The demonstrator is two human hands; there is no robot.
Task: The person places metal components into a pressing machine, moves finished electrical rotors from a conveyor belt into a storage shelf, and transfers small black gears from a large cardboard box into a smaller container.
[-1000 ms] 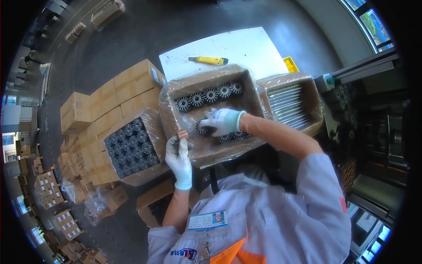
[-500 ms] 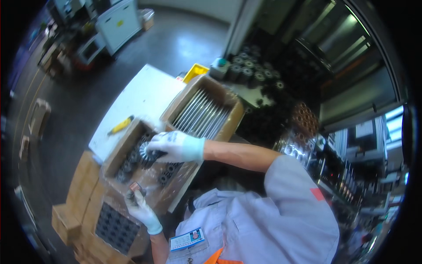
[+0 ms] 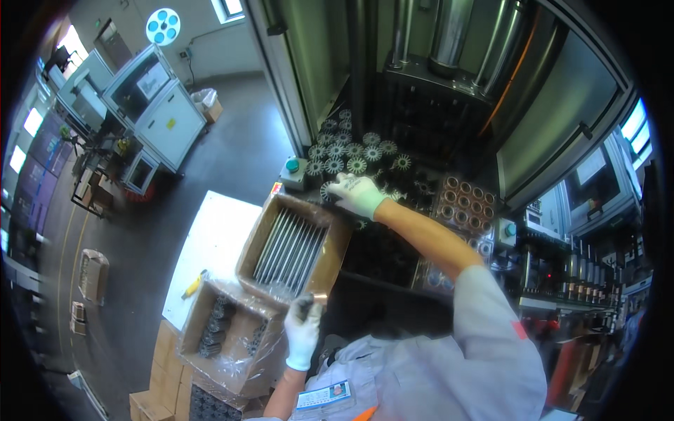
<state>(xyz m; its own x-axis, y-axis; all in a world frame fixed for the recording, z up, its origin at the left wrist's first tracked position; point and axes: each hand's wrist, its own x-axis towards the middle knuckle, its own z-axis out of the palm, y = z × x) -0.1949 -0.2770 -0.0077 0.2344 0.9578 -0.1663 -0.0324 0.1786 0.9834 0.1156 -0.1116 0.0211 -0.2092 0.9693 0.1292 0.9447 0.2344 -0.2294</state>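
Note:
My right hand (image 3: 358,196), in a white glove, reaches out over the machine's bed. Its fingers are closed on a slotted, gear-like metal core (image 3: 326,191), just in front of a cluster of similar standing cores (image 3: 357,165). My gloved left hand (image 3: 303,328) is closed near the lower corner of the carton of metal rods (image 3: 289,249). A small copper-coloured piece (image 3: 320,298) shows at its fingertips; its exact kind is unclear. To the left of that hand stands a plastic-lined carton (image 3: 239,349) with more dark slotted cores (image 3: 217,326) inside.
A white table (image 3: 217,231) bears a yellow-handled tool (image 3: 194,284). A box with a green button (image 3: 292,166) sits left of the core cluster. Copper-coloured rings (image 3: 463,203) fill a tray at right. Steel columns (image 3: 449,35) rise behind the machine bed.
My right hand has moved from the lined carton to the machine bed, carrying a slotted core. My left hand has shifted right, beside the rod carton. The view has turned toward the machine.

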